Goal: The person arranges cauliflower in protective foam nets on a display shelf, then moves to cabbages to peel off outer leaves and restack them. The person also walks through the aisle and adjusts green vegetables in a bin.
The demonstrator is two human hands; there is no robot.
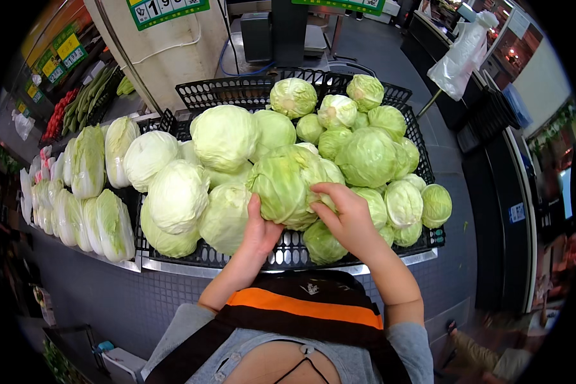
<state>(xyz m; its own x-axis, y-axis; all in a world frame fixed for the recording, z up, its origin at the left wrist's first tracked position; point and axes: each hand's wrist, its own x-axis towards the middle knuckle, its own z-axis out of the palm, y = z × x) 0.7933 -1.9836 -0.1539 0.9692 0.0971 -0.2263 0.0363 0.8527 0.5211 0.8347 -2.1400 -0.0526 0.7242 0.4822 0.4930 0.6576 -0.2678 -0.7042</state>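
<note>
A green cabbage (288, 185) is held above black plastic crates, near the middle of the view. My left hand (263, 228) supports it from below at its lower left, the thumb up along its side. The thumb and forefinger of my right hand (348, 218) pinch the edge of a leaf on its right side. Large pale cabbages (225, 138) are piled to the left, and smaller green cabbages (368, 156) to the right. One small cabbage (322, 244) lies just under my right hand. The held cabbage hides part of the heap behind it.
Napa cabbages (87, 163) stand at the left of the metal-edged display (192, 270). The black crate's rear wall (228, 93) rises behind the heap. A roll of plastic bags (463, 57) hangs on a pole at the right. A person's leg (475, 348) shows at the lower right.
</note>
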